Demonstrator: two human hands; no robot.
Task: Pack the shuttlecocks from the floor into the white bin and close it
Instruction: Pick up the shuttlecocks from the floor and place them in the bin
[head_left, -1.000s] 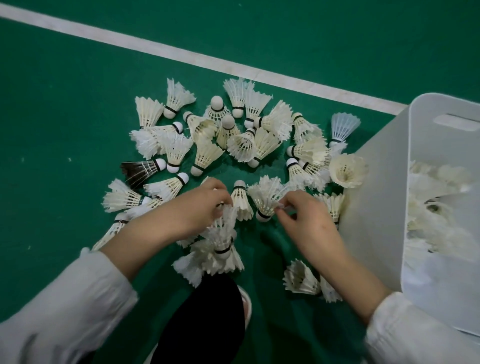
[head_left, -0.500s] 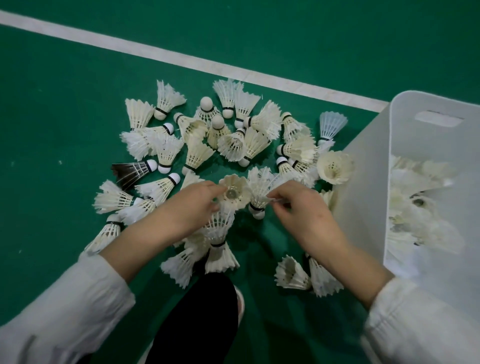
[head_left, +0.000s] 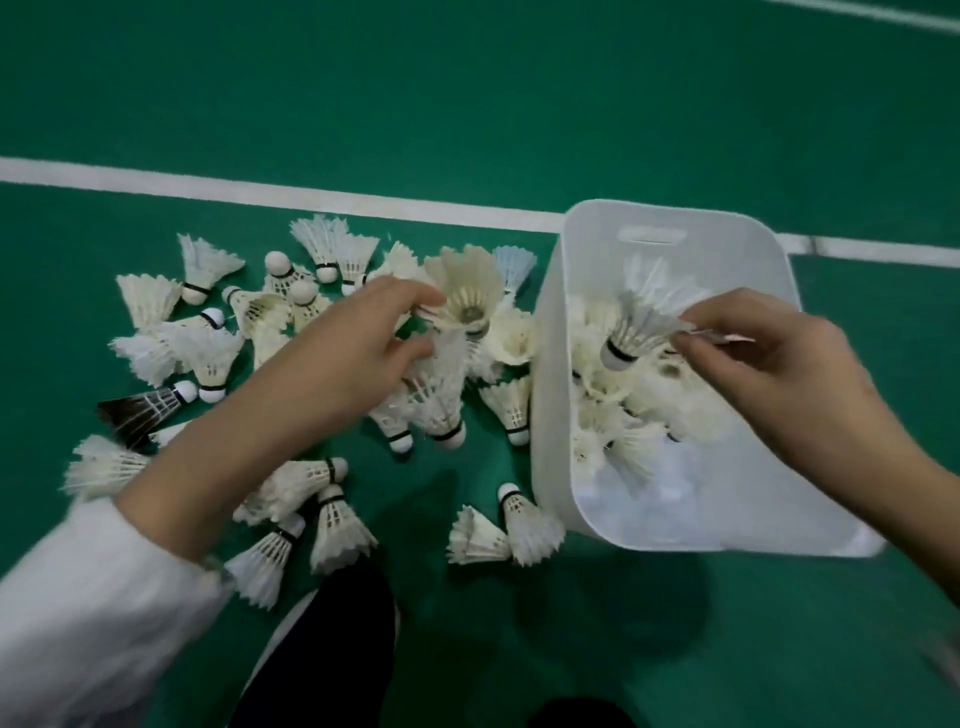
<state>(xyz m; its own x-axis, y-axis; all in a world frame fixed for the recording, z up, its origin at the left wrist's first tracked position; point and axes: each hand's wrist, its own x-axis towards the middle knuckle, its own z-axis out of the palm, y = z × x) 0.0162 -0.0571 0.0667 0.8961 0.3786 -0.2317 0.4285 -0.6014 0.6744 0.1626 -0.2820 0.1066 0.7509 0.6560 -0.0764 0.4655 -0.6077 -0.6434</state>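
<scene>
The right hand (head_left: 769, 379) hangs over the open white bin (head_left: 550, 395). Its grip pinches one shuttlecock (head_left: 636, 332) by the feather tips, cork end down and tilted toward the bin's left wall. To do this drop well, I would release it low, just above the heap (head_left: 649, 410) inside (feathers crush easily, so no pressing down). I would aim for the barer near end of the bin rather than the crowded far side. The wrist bends inward, with the thumb and first fingers together on the feathers and the other fingers curled loosely behind.

The left hand (head_left: 358, 353) reaches across the pile (head_left: 208, 353) on the floor (head_left: 623, 130). Its grip pinches the rim of a second shuttlecock (head_left: 465, 291), whose open skirt faces the camera. More seem nested below it, though blur hides how many it holds. Many lie scattered left of the bin, a dark-feathered one (head_left: 140, 410) among them. No lid is in view.
</scene>
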